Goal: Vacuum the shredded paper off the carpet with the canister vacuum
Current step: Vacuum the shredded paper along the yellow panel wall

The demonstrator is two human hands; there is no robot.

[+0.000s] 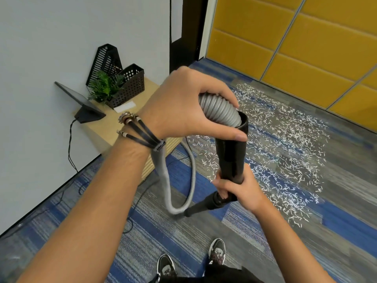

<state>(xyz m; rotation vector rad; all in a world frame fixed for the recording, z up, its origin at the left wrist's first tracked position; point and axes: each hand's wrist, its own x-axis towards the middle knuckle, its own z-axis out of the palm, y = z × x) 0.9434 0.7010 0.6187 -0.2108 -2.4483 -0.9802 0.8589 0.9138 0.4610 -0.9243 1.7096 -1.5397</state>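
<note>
My left hand (189,105) grips the ribbed grey hose (221,110) where it enters the top of a black tube (231,156). Lower down, my right hand (238,190) grips that black tube near its joint with a thinner black wand (202,208) that slants down to the left. The grey hose loops down below my hands to the carpet (183,205). White shredded paper (285,139) lies scattered across the grey and blue carpet (336,180) to the right. The canister itself is out of view.
A low wooden stand (114,129) against the white wall carries black mesh organisers (130,84), a green plant (104,86) and a dark tilted device (87,113) with a cable running down. Yellow panelled wall (295,37) behind. My shoes (217,251) are at the bottom.
</note>
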